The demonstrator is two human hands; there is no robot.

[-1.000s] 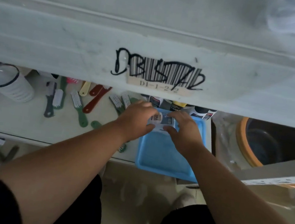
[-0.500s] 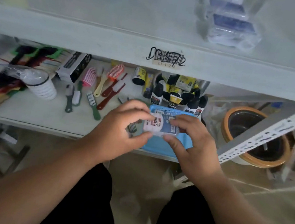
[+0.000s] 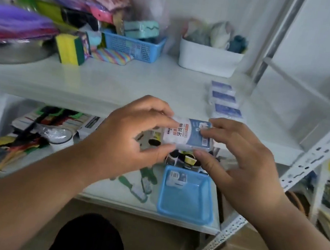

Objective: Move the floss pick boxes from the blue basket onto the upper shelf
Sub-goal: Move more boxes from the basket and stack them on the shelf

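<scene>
- Both my hands pinch one floss pick box [image 3: 189, 136], held in the air just in front of the upper shelf [image 3: 122, 89] edge. Left hand [image 3: 128, 141] clamps its left end between thumb and fingers; right hand [image 3: 236, 166] clamps its right end the same way.
- Relative to the held box: blue basket [image 3: 186, 200] sits below on the lower shelf, with one more box [image 3: 176, 179] lying in its far left corner.
- A row of three boxes [image 3: 224, 100] is already on the upper shelf, just beyond and right of the held box.
- Risk: grip is fingertip-only on a slick wrapper; letting go one hand early could tip it off the shelf lip.
- Risk: sliding it in too hard could knock the row out of line.
- Risk: set too near the edge, it may fall onto the clutter below.
</scene>
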